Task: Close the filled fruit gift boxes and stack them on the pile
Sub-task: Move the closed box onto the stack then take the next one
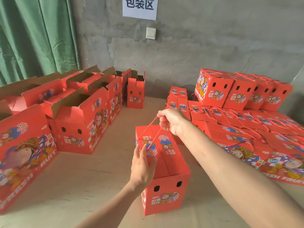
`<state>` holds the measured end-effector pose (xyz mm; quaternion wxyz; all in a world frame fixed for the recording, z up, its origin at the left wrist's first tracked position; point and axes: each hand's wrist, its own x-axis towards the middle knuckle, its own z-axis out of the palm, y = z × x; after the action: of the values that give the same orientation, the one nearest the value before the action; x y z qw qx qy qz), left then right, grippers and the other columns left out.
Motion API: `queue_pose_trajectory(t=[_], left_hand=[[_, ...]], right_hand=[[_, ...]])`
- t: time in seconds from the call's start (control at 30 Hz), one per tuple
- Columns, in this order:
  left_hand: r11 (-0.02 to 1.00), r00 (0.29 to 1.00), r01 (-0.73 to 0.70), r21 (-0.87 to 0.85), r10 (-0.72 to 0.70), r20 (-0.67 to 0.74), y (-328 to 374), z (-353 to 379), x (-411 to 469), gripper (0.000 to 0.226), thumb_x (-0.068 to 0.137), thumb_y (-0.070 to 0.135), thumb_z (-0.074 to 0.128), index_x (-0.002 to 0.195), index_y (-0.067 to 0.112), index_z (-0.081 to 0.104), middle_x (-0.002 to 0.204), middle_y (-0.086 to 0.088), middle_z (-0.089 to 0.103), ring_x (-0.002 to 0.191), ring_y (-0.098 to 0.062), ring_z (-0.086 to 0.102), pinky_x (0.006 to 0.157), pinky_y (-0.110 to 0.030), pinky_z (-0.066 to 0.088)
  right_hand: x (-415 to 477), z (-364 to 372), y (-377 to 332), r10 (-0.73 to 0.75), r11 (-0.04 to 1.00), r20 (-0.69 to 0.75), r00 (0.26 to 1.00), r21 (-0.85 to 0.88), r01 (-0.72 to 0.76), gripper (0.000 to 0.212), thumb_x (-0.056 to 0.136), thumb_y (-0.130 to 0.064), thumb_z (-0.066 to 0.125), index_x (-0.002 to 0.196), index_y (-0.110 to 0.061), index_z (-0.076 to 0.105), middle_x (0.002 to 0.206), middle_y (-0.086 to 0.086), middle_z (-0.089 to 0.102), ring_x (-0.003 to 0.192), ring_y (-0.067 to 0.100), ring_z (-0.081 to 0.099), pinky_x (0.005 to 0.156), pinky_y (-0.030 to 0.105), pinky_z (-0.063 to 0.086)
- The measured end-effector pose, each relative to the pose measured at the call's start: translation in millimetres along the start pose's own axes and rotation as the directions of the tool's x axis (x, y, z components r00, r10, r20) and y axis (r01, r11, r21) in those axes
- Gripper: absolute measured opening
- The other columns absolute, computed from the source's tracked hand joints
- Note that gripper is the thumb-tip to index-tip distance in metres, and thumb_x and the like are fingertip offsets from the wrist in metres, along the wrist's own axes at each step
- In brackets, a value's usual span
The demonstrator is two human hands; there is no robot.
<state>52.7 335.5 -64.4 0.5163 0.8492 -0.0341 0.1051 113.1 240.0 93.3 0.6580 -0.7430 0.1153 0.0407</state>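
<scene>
one closed box, rope handle tight in right hand, left hand flat alongside

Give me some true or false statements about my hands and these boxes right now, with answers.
The right hand pinches the rope handle of the middle box. True.
The middle box's top flaps stand open. False: they are shut.
The left hand touches that box's top with straight fingers. True.
The open boxes stand on the right. False: they stand on the left; the closed pile is on the right.
</scene>
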Motion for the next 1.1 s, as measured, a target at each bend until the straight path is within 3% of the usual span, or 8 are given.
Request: queue_pose_trajectory(t=[0.3,0.5,0.6,0.67,0.77,0.93,0.97,1.1], left_hand=[[0.995,0.993,-0.098,-0.032,0.096,-0.069,33.6,-30.3,19.9,0.046,0.094,0.014,0.052,0.138,0.005,0.040,0.151,-0.008,0.023,0.139,-0.016,0.023,0.098,-0.007,0.014],[0.969,0.995,0.064,-0.241,-0.042,0.094,10.3,-21.9,22.3,0.074,0.089,0.003,0.052,0.150,0.016,0.013,0.155,0.007,0.011,0.145,-0.010,0.007,0.114,-0.020,0.008],[0.924,0.973,0.203,-0.325,-0.152,0.176,-6.9,-20.9,28.3,0.080,0.076,0.005,0.059,0.146,0.017,0.020,0.146,-0.006,0.037,0.136,-0.028,0.035,0.112,-0.047,0.030],[0.932,0.963,0.233,-0.278,-0.182,0.198,-18.5,-19.2,31.0,0.070,0.076,0.000,0.063,0.136,0.017,0.031,0.133,-0.007,0.046,0.126,-0.029,0.044,0.106,-0.049,0.037],[0.949,0.958,0.216,-0.231,-0.161,0.237,-30.3,-18.2,28.9,0.073,0.083,0.005,0.067,0.142,0.021,0.027,0.137,0.001,0.033,0.133,-0.020,0.032,0.112,-0.037,0.029],[0.983,0.969,0.152,-0.098,-0.129,0.210,-36.5,-11.2,23.1,0.078,0.089,0.023,0.063,0.150,0.013,0.016,0.156,-0.009,0.012,0.145,-0.020,0.012,0.116,-0.033,0.018],[0.991,0.977,0.118,-0.057,-0.106,0.187,-37.2,-9.7,20.9,0.072,0.090,0.027,0.061,0.150,0.016,0.022,0.157,-0.010,0.010,0.145,-0.019,0.014,0.115,-0.029,0.021],[0.999,0.995,0.017,0.041,-0.020,0.094,-40.7,-11.5,12.9,0.047,0.093,0.036,0.055,0.138,0.024,0.047,0.157,-0.008,0.017,0.143,-0.016,0.023,0.099,-0.021,0.034]], right_hand=[[-12.8,11.5,-57.3,-0.365,0.929,-0.063,0.929,-0.093,0.359,0.023,0.079,-0.014,0.066,0.059,-0.009,0.056,0.047,0.000,0.050,0.037,0.010,0.048,0.044,0.018,0.043],[6.2,13.3,-39.6,-0.290,0.942,-0.065,0.955,-0.197,0.272,0.013,0.076,-0.006,0.065,0.063,-0.006,0.060,0.059,0.008,0.059,0.070,0.023,0.060,0.070,0.027,0.042],[16.1,15.7,-20.0,-0.232,0.947,-0.046,0.972,-0.241,0.214,0.012,0.076,-0.005,0.064,0.064,-0.003,0.062,0.062,0.009,0.062,0.070,0.020,0.058,0.079,0.032,0.043],[20.5,14.6,-5.7,-0.216,0.923,0.026,0.976,-0.322,0.213,0.013,0.078,-0.005,0.063,0.065,-0.004,0.060,0.062,0.008,0.061,0.063,0.015,0.054,0.079,0.032,0.041],[19.7,7.7,15.5,-0.189,0.880,0.161,0.969,-0.409,0.240,0.016,0.082,-0.006,0.062,0.070,-0.010,0.051,0.062,0.009,0.057,0.059,0.017,0.057,0.074,0.030,0.041],[11.4,2.7,42.6,-0.090,0.466,0.246,0.965,-0.846,0.259,0.030,0.082,-0.018,0.065,0.057,-0.010,0.052,0.052,0.008,0.054,0.039,0.016,0.051,0.049,0.022,0.038],[9.3,4.9,41.5,-0.079,0.454,0.228,0.970,-0.858,0.239,0.033,0.082,-0.019,0.064,0.053,-0.010,0.053,0.047,0.007,0.052,0.037,0.015,0.048,0.048,0.021,0.037],[13.6,14.9,22.9,-0.186,0.834,0.027,0.982,-0.524,0.172,0.025,0.079,-0.009,0.060,0.054,-0.009,0.057,0.042,0.004,0.045,0.037,0.012,0.042,0.043,0.020,0.032]])
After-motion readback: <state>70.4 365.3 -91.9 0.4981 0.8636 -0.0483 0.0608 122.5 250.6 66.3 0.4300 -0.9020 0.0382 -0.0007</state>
